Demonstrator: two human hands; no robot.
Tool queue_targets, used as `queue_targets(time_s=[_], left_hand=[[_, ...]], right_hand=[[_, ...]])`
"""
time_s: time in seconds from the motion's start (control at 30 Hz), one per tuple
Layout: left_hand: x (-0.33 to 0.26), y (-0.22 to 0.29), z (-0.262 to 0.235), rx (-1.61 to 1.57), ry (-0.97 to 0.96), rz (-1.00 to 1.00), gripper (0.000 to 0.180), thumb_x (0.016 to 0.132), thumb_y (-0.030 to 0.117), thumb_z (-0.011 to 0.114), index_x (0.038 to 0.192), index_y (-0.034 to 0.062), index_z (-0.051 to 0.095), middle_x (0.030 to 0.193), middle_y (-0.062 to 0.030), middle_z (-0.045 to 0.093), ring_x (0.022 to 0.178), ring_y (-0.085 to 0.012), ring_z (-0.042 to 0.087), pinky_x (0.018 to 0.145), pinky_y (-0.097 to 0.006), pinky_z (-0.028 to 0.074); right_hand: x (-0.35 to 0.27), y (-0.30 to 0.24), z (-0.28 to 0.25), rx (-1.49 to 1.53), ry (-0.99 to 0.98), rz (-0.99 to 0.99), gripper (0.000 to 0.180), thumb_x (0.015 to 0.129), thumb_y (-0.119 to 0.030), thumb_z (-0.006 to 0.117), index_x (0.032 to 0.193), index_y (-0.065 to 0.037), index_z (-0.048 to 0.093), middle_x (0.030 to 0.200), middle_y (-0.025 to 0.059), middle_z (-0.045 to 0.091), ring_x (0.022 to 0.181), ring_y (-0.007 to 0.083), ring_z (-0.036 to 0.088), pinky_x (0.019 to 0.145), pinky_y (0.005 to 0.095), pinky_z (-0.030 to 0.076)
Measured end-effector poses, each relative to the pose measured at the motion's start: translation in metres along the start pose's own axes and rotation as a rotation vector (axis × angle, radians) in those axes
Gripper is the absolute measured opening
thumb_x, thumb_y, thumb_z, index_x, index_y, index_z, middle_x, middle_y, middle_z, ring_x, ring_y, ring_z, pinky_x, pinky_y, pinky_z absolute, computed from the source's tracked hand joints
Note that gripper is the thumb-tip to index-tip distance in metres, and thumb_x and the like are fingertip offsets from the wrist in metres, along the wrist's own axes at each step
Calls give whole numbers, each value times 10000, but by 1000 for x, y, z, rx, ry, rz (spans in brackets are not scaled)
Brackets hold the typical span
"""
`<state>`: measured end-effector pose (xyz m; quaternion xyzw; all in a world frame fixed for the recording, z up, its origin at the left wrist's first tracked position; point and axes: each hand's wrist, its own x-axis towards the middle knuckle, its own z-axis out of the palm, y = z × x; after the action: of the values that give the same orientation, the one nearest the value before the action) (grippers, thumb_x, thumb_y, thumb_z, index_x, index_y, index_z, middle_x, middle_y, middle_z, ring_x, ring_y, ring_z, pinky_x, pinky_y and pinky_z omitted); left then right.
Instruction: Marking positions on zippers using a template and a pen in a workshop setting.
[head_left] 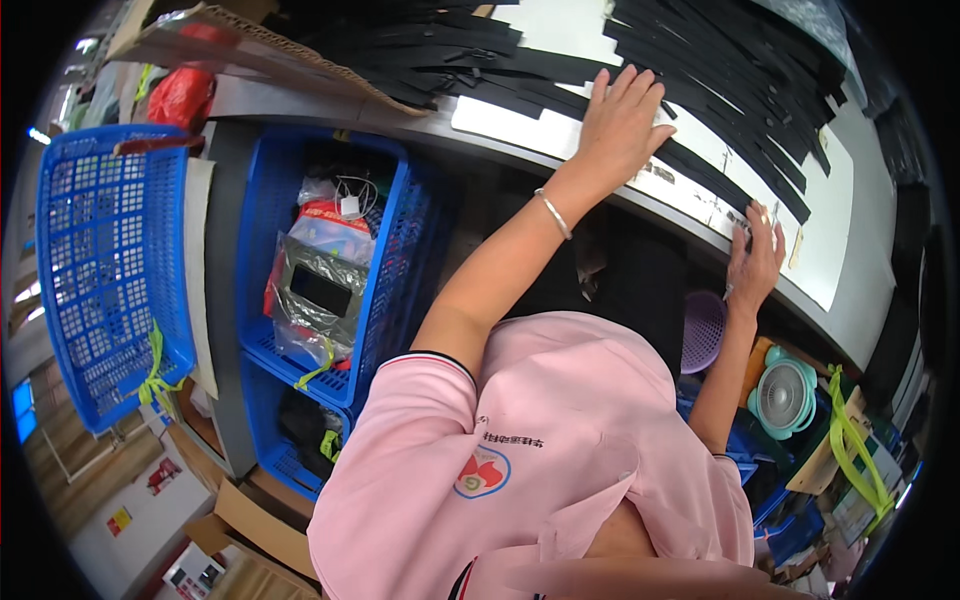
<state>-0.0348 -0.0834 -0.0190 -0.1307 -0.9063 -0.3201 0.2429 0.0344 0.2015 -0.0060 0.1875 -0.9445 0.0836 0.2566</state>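
My left hand (622, 122) lies on the worktable with its fingers stretched out, pressing down on black zipper-like strips. One narrow black strip (708, 171) runs from beside the left thumb to the fingertips of my right hand (757, 258). Those fingers are bent around the strip's end at the table's front edge. A small shiny bit shows by the right fingertips, too small to name. A large pile of black strips (735, 70) covers the back right of the table, and another bundle (430, 50) lies at the back left, some with small black pulls.
White sheets (835, 235) cover part of the worktable (870, 290). A cardboard flap (290, 65) stands at the left. Below are a blue crate (395, 250) with bagged items, a tilted blue basket (110, 270), a purple basket (703, 332) and a turquoise fan (785, 397).
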Motion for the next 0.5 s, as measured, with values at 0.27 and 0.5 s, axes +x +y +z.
queue_targets(time_s=[0.27, 0.5], left_hand=[[-27, 41, -34, 60, -224, 1, 626, 943, 392, 692, 1420, 15, 542, 1520, -175, 482, 1476, -393, 348, 1213, -635, 156], [-63, 54, -43, 14, -258, -63, 685, 947, 353, 696, 1502, 21, 473, 1590, -144, 429, 1523, -344, 305, 1206, -672, 93]], right_hand=[[-34, 56, -12, 10, 3, 114, 333, 976, -146, 661, 1304, -89, 639, 1369, 57, 675, 1356, 247, 563, 1220, 475, 260], [-52, 81, -16, 29, 80, 221, 339, 978, -142, 660, 1312, -85, 642, 1385, 76, 658, 1347, 309, 536, 1192, 496, 317]])
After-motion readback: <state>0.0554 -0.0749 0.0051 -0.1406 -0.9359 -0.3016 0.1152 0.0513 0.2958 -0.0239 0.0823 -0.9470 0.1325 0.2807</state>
